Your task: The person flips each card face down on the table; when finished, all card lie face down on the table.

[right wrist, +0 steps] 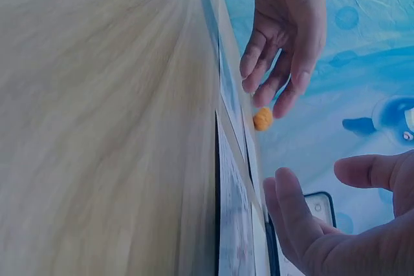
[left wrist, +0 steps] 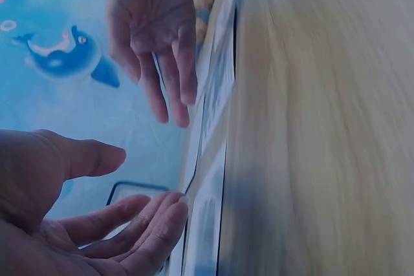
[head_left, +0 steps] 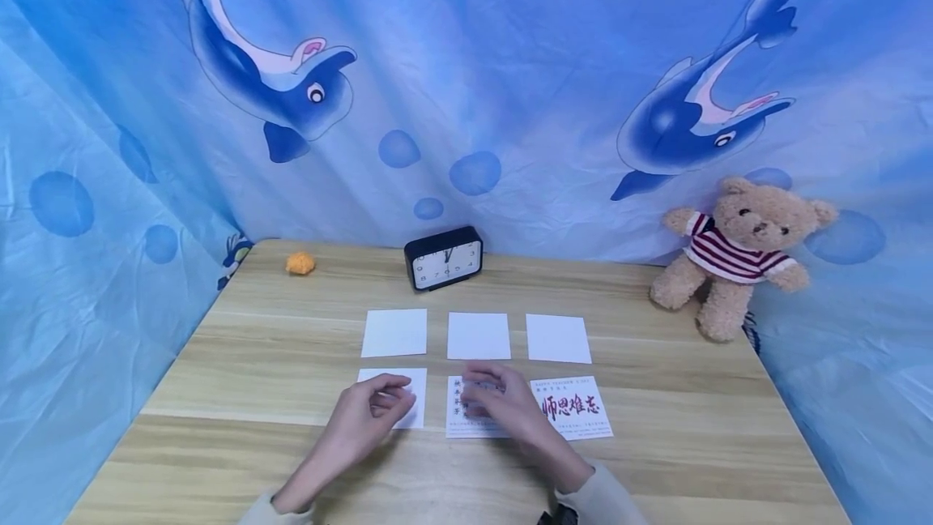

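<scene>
My left hand (head_left: pixel 368 413) is over the front-left white card (head_left: pixel 419 418), its fingers loosely bent and holding nothing. Over the printed front-middle card (head_left: pixel 474 429), which bears dark characters, hovers my right hand (head_left: pixel 506 402), also holding nothing and hiding part of the print. Beside it lies the front-right card (head_left: pixel 576 406) with large red characters. A back row has three blank white cards: left (head_left: pixel 394 333), middle (head_left: pixel 478 336) and right (head_left: pixel 559 339). Both wrist views show the thumbs apart from relaxed fingers and the palms turned toward each other, above the table surface.
A black-framed clock (head_left: pixel 446 259) stands at the back of the wooden table (head_left: pixel 240 379). An orange crumpled ball (head_left: pixel 300 263) lies at the back left. At the back right sits a teddy bear (head_left: pixel 736 253) in a striped top. A blue dolphin curtain (head_left: pixel 539 87) hangs behind.
</scene>
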{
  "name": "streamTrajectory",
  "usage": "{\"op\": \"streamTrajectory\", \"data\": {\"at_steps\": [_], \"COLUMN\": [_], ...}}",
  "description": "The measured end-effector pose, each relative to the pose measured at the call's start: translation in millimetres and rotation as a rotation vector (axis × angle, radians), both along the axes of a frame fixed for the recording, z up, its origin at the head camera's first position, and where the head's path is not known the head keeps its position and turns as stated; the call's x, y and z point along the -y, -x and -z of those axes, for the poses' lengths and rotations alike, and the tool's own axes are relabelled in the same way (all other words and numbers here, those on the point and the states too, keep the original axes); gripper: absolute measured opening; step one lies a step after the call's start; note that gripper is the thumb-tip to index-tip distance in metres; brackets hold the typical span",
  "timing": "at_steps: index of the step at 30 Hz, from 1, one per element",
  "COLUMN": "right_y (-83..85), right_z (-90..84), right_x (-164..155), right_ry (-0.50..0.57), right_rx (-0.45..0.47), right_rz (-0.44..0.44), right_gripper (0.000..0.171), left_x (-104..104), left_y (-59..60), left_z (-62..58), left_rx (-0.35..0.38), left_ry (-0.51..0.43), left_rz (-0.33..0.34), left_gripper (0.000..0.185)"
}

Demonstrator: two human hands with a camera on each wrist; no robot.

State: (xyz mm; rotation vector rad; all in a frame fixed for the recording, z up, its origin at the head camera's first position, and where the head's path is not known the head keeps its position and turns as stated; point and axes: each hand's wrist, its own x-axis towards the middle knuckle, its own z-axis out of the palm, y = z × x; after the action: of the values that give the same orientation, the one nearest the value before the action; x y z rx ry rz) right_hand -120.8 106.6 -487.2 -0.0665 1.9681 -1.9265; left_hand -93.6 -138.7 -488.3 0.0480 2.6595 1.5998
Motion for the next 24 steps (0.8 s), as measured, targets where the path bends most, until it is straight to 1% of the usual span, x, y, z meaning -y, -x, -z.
{"op": "streamTrajectory", "data": {"at_steps": [5,7,10,15,18,24], "right_y": [0.1,0.0,-0.7,-3.9,-7.5,-14.4], "right_z": [-0.9,-1.7,-2.9,-4.8,-5.5,-2.7], "right_x": [-10.4,-15.2,-22.4,-33.1,-39.0,-48.6], "right_ry": [-0.044,-0.073,-0.1,-0.178,-0.219,-0.201], "right_rx": [-0.031,-0.046,-0.063,-0.11,-0.136,-0.136], "right_rz": [0.017,0.023,0.038,0.058,0.07,0.07], "right_gripper": [0.055,0.055,0.054,0.054,0.054,0.061], "left_x": [-8.9,-11.6,-15.3,-22.8,-28.3,-36.0], "left_y": [-1.2,-1.9,-3.2,-6.5,-8.4,-11.2], "left_z": [-1.1,-1.4,-1.9,-3.0,-2.9,-3.5], "left_rx": [0.052,0.068,0.09,0.108,0.12,0.133], "left_ry": [-0.104,-0.141,-0.177,-0.195,-0.189,-0.182], "left_rz": [0.055,0.088,0.133,0.178,0.201,0.232], "left_gripper": [0.04,0.045,0.051,0.057,0.061,0.068]}}
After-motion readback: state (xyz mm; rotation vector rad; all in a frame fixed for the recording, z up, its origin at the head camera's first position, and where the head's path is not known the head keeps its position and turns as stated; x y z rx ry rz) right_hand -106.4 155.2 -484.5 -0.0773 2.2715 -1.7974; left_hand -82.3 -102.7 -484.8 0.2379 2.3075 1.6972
